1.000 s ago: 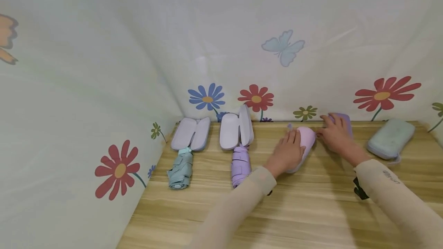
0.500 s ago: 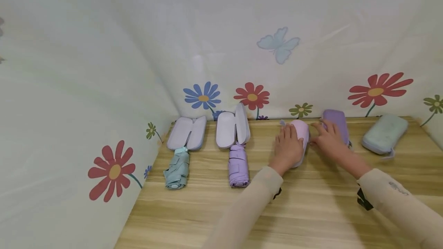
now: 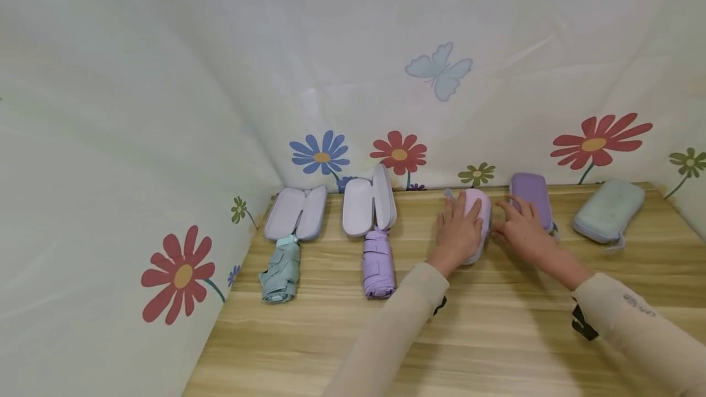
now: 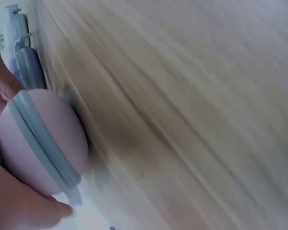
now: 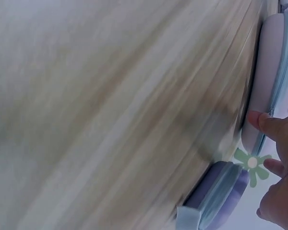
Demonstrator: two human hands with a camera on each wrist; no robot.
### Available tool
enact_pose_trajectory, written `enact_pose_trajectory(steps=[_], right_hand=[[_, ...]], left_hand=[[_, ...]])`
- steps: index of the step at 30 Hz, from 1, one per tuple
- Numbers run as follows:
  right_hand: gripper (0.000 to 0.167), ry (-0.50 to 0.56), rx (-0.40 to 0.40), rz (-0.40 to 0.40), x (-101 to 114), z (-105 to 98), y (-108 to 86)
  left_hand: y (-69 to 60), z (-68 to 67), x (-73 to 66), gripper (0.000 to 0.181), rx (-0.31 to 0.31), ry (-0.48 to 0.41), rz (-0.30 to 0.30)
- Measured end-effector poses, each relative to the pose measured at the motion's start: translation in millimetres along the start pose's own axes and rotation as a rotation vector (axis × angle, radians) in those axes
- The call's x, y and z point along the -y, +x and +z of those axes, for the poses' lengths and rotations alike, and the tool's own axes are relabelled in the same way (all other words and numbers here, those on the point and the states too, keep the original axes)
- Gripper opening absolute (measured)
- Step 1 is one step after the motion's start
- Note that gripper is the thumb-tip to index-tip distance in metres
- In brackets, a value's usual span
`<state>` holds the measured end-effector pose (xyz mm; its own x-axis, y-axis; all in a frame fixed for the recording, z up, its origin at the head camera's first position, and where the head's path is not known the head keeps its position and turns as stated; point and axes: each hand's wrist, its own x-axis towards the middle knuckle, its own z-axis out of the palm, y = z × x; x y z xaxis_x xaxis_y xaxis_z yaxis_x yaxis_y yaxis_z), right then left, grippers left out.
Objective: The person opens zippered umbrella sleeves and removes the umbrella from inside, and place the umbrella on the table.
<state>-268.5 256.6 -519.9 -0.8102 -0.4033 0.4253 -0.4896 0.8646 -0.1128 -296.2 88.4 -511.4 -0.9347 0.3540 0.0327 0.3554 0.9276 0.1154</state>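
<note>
In the head view a pink zippered case (image 3: 478, 201) lies closed toward the back of the table. My left hand (image 3: 456, 234) grips it from the left, fingers over its top. The left wrist view shows the rounded near end of the pink case (image 4: 62, 120), thumb and a finger on opposite sides. At its right edge is my right hand (image 3: 524, 233). In the right wrist view its thumb and a finger pinch at the zipper pull (image 5: 271, 112) on the case's grey-blue zipper; the fingertips behind are partly hidden.
Right of the hands lie a closed purple case (image 3: 532, 195) and a closed green case (image 3: 609, 210). On the left, two cases (image 3: 284, 213) (image 3: 358, 207) lie unfolded, with a folded teal umbrella (image 3: 281, 271) and a folded purple umbrella (image 3: 378, 265) before them. A printed curtain (image 3: 353, 66) backs the table.
The right hand has drawn off the purple case and slid nearer along the pink case's right edge. The pink case has turned straighter under the left hand. The head view has shifted slightly.
</note>
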Motion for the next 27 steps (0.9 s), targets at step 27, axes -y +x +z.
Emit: enact_pose_trajectory(steps=[27], right_hand=[[0.012, -0.056, 0.061, -0.051, -8.4, -4.4, 4.2]], left_hand=[[23.6, -6.1, 22.6, 0.054, 0.052, 0.278, 0.235]])
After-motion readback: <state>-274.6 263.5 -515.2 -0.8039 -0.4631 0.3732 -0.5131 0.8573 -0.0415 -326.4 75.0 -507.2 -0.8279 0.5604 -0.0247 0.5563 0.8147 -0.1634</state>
